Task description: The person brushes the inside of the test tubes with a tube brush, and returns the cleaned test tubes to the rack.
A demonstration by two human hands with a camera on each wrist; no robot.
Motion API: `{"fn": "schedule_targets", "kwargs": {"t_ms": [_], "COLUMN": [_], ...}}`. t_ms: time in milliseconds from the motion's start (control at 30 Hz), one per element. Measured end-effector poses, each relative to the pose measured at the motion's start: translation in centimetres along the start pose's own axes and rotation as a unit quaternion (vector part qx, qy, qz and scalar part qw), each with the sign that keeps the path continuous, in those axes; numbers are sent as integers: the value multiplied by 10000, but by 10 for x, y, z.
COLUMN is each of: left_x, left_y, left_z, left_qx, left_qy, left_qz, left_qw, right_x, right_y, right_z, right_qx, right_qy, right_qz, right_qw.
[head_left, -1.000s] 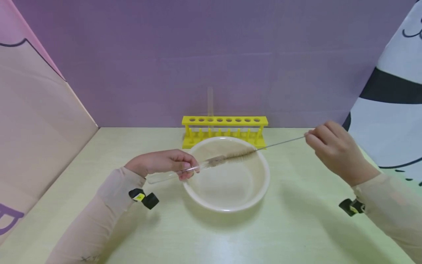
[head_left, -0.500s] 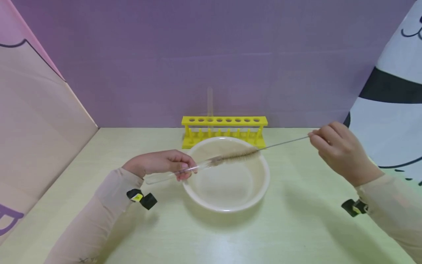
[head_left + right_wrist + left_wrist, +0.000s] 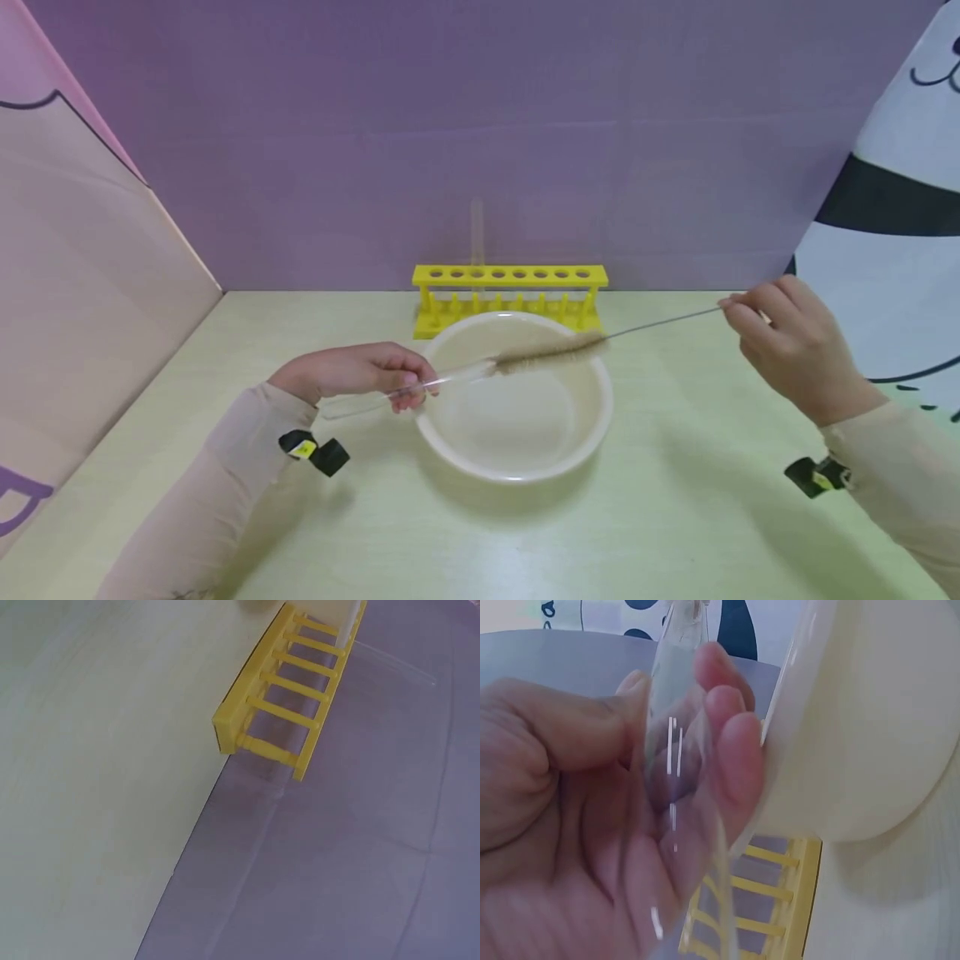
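Test tube (image 3: 463, 374) lies slanted, its mouth above the basin (image 3: 604, 400), its closed end beyond the basin's left rim. My left fingers (image 3: 405, 360) pinch it near that rim; my right fingers (image 3: 761, 312) pinch the wire of the brush (image 3: 551, 352), right of the basin. Hazard: a hard pull on the wire could draw the smooth glass from my pinch and strike it against the basin. Bristles springing clear could flick any moisture past the basin. Whether the brush tip sits inside the mouth is hard to tell. The right wrist view omits my fingers; the basin hides part of the yellow rack (image 3: 510, 275) behind it.
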State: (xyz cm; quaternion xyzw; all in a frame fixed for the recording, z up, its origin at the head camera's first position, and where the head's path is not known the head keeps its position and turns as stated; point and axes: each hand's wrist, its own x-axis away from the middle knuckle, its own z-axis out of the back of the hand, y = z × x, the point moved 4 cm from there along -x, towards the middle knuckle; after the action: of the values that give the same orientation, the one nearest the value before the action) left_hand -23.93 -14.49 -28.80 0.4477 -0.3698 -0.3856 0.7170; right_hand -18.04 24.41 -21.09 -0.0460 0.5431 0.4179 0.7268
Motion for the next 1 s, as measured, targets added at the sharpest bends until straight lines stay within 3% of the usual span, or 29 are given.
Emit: {"fn": "schedule_targets", "kwargs": {"t_ms": [367, 800, 1000], "left_x": [8, 3, 0], "left_y": [-1, 9, 9], "left_z": [6, 8, 7], "left_qx": [-129, -448, -449], "left_qy": [215, 468, 387], "left_qz": [2, 29, -72], "left_qw": [9997, 9979, 9982], "right_x": [13, 11, 9], "right_y": [7, 2, 1], "right_z": [8, 9, 7], "right_qx": [132, 149, 129], "right_qy": [24, 184, 283], "right_qz": [-320, -316, -297], "right_qw": [9994, 9992, 9991]}}
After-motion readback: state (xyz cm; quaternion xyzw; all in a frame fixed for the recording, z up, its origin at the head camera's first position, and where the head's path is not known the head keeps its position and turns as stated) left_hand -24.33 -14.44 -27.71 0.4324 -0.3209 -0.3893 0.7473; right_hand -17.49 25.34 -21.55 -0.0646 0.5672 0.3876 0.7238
